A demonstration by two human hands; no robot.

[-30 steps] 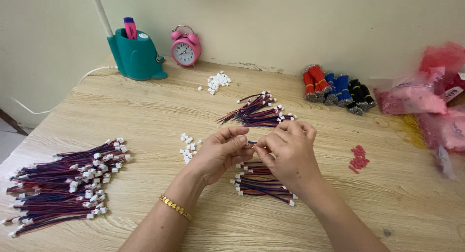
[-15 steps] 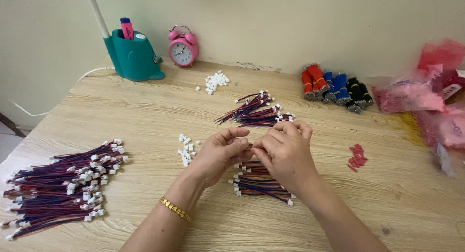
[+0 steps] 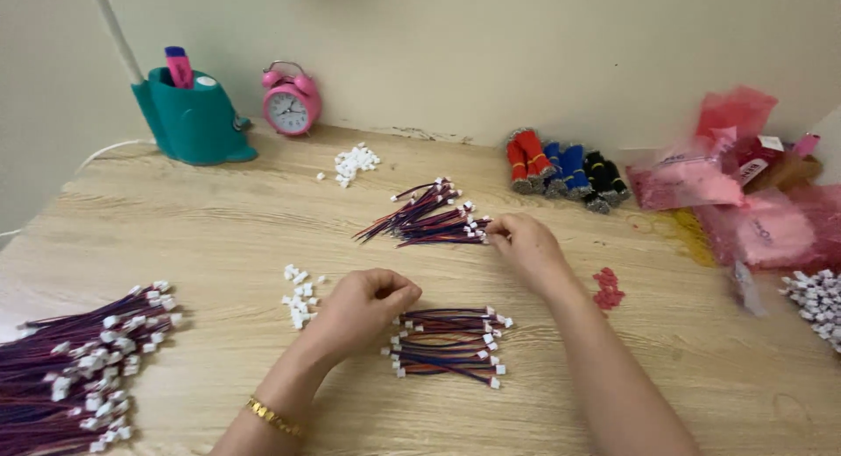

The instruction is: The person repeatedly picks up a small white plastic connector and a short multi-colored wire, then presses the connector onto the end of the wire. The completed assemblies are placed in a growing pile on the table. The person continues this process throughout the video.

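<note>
Far left of my hands: big wire heap [image 3: 74,368]. Loose white connectors [image 3: 300,296] just left of my left hand [image 3: 363,307], fingers curled shut, touching finished wire bundle [image 3: 448,342]. My right hand [image 3: 528,248] pinching end of upper wire bundle [image 3: 425,219].

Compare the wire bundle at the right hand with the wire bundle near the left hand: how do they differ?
The far bundle fans out with bare ends at one side; the near bundle lies parallel with white plugs at both ends. The right hand touches the far bundle; the left hand rests beside the near bundle. Both are red-blue-black.
</note>
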